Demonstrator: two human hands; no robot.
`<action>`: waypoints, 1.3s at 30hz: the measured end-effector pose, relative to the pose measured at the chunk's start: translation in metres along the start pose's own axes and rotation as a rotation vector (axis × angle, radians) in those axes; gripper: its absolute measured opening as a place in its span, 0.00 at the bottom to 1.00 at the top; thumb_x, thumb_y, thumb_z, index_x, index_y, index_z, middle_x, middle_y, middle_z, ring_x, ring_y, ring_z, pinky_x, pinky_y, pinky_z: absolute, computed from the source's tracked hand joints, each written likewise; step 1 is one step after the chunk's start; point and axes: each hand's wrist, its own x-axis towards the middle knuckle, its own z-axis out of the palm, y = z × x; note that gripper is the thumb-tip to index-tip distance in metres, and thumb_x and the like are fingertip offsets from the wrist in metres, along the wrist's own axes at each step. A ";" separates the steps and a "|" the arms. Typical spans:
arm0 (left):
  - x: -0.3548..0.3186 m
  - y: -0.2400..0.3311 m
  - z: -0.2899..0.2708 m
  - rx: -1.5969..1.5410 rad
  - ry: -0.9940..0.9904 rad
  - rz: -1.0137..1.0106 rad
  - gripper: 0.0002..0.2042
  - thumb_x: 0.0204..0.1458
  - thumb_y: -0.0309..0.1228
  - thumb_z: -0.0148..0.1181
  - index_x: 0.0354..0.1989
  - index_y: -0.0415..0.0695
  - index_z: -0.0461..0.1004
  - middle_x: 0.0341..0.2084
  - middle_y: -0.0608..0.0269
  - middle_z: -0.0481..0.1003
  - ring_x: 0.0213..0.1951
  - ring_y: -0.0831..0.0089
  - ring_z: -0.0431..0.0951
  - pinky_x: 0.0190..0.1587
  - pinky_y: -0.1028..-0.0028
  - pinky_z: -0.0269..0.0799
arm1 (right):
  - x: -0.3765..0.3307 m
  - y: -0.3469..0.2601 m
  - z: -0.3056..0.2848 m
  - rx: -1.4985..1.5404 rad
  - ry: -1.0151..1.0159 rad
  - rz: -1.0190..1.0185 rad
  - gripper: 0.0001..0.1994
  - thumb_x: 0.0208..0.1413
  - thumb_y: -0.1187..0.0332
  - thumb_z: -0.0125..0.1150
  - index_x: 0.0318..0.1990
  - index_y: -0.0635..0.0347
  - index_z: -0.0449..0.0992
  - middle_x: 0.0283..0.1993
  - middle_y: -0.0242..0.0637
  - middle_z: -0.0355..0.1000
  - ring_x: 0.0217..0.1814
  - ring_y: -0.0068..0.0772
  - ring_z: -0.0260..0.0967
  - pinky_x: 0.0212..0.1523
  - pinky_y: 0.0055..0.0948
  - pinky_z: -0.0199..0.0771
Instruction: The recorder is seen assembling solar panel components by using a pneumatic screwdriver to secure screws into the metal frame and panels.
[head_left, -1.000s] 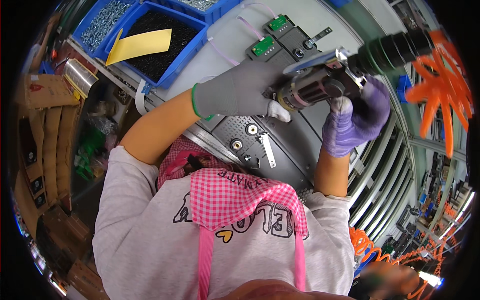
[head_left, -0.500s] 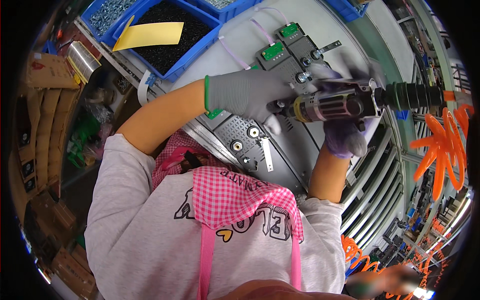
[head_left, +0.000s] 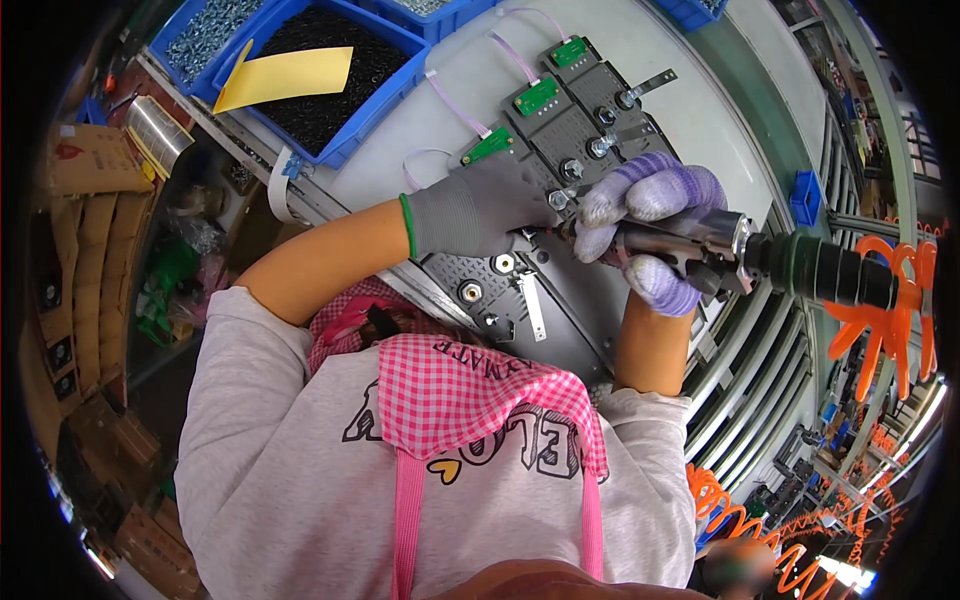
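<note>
My right hand, in a purple-and-white striped glove, is wrapped round a power screwdriver, whose tip points left. My left hand, in a grey glove with a green cuff, is closed at that tip; what its fingers pinch is hidden. Under both hands lie dark perforated panels in a slanting row, with bolts, brass-coloured nuts and metal strips on them. Green circuit boards with thin lilac wires sit at the far ends. Nearest to me, a pale metal strip lies on a panel.
Blue bins at the far left hold black screws and silvery screws, with a yellow card lying across. An orange coiled hose hangs at the right, beside metal rails. Cardboard boxes stand at the left.
The screwdriver's body has turned and dropped slightly, and my right hand, blurred before, now grips it from above. My left hand has shifted a little left and down, staying at the tip.
</note>
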 end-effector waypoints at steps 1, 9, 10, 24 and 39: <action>-0.001 0.001 0.000 -0.045 -0.025 -0.036 0.16 0.46 0.33 0.60 0.46 0.49 0.79 0.35 0.57 0.78 0.46 0.58 0.76 0.50 0.58 0.69 | 0.000 0.000 0.004 -0.020 -0.005 0.014 0.25 0.47 0.66 0.72 0.53 0.63 0.72 0.41 0.54 0.73 0.33 0.39 0.77 0.30 0.30 0.79; 0.003 -0.002 0.004 -0.195 0.025 -0.071 0.16 0.48 0.31 0.64 0.47 0.47 0.79 0.31 0.52 0.79 0.39 0.53 0.79 0.45 0.59 0.74 | -0.015 -0.003 0.031 -0.200 0.342 0.051 0.23 0.44 0.63 0.78 0.44 0.63 0.74 0.32 0.47 0.73 0.24 0.35 0.73 0.21 0.27 0.76; 0.002 0.000 0.002 -0.195 0.006 -0.094 0.16 0.47 0.31 0.65 0.46 0.47 0.79 0.32 0.52 0.79 0.39 0.54 0.79 0.45 0.60 0.74 | -0.012 -0.002 0.029 -0.198 0.342 0.052 0.23 0.44 0.63 0.78 0.44 0.63 0.74 0.32 0.47 0.73 0.24 0.35 0.73 0.21 0.27 0.76; 0.000 -0.002 0.003 -0.198 -0.044 -0.161 0.16 0.45 0.31 0.64 0.45 0.48 0.79 0.34 0.53 0.79 0.42 0.54 0.79 0.46 0.59 0.73 | -0.002 0.003 0.022 -0.098 0.166 -0.067 0.22 0.46 0.65 0.76 0.46 0.60 0.72 0.32 0.44 0.72 0.19 0.31 0.69 0.21 0.29 0.70; 0.020 0.043 -0.044 -0.526 0.200 -0.175 0.32 0.35 0.45 0.77 0.45 0.36 0.75 0.38 0.46 0.78 0.42 0.51 0.80 0.44 0.62 0.75 | -0.007 -0.005 0.036 -0.262 0.509 -0.013 0.53 0.39 0.37 0.74 0.70 0.53 0.56 0.66 0.54 0.60 0.60 0.44 0.69 0.54 0.42 0.76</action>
